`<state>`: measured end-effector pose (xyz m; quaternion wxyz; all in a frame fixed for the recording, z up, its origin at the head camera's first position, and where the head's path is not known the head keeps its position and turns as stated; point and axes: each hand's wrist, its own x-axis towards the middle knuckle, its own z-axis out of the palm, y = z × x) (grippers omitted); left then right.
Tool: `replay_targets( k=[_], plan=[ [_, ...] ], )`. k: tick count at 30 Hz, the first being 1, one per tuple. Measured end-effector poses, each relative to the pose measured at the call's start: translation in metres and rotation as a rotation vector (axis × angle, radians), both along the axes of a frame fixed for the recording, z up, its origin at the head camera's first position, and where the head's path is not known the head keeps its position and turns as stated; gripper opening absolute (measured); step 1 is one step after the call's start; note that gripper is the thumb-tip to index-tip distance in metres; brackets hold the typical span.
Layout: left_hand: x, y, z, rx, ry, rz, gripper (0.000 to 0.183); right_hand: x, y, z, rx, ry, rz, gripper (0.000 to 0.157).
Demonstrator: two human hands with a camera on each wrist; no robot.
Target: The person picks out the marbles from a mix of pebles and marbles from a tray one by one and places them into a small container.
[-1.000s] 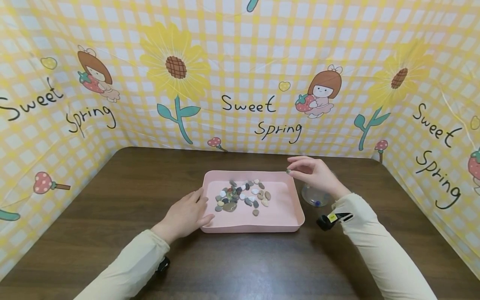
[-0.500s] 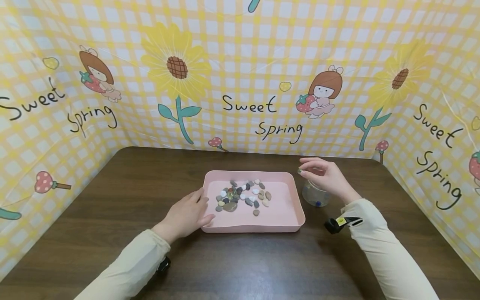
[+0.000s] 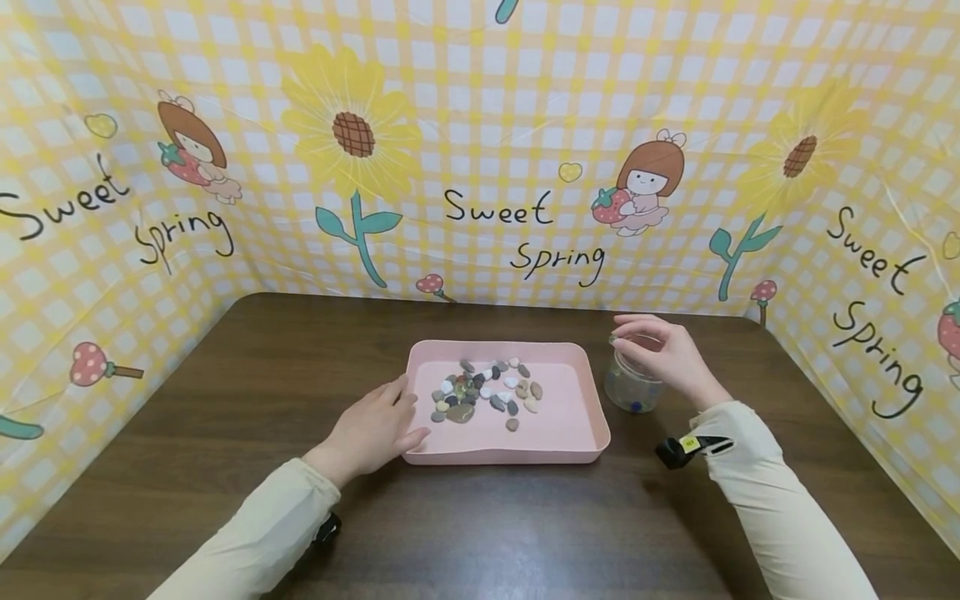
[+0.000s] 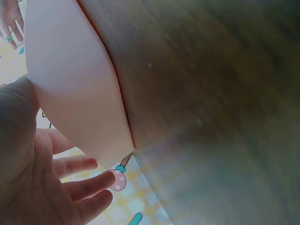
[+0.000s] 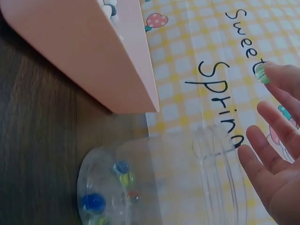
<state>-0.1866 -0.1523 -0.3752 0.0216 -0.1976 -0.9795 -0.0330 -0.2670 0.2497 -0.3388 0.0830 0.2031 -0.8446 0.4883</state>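
In the head view my right hand (image 3: pixel 658 348) is above the mouth of a clear jar (image 3: pixel 626 392). Thumb and forefinger pinch a small green-and-white marble (image 5: pixel 262 74), while the other fingers spread apart. Several marbles lie at the jar's bottom, among them a blue marble (image 5: pixel 93 202). My left hand (image 3: pixel 367 431) rests at the near left corner of a pink tray (image 3: pixel 558 417), fingers relaxed. Its thumb reaches over the tray's rim, as the left wrist view also shows. Inside the tray, pebbles (image 3: pixel 460 413) in grey, white and tan lie scattered with a few glassy marbles among them.
The jar stands just right of the tray on a dark wooden table (image 3: pixel 480 533). Yellow checked cloth (image 3: pixel 480 150) with printed flowers and figures surrounds the table at the back and sides.
My right hand has moved right from the tray's far right corner to over the jar, carrying the marble. The left hand and the tray have stayed in place.
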Motion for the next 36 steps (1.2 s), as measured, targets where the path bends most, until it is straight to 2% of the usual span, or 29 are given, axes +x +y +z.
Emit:
replay_targets(
  k=[14, 27, 36],
  plan=[
    [0.0, 0.0, -0.001, 0.001, 0.012, -0.009, 0.059, -0.002, 0.015, -0.01, -0.032, 0.078, -0.107, 0.026],
    [0.001, 0.0, -0.001, 0.014, 0.01, -0.005, 0.058, 0.001, 0.022, -0.016, -0.072, 0.081, -0.175, 0.027],
    [0.002, 0.0, 0.001, 0.005, 0.012, -0.008, 0.058, -0.002, 0.029, -0.023, -0.011, 0.071, -0.234, 0.028]
  ],
)
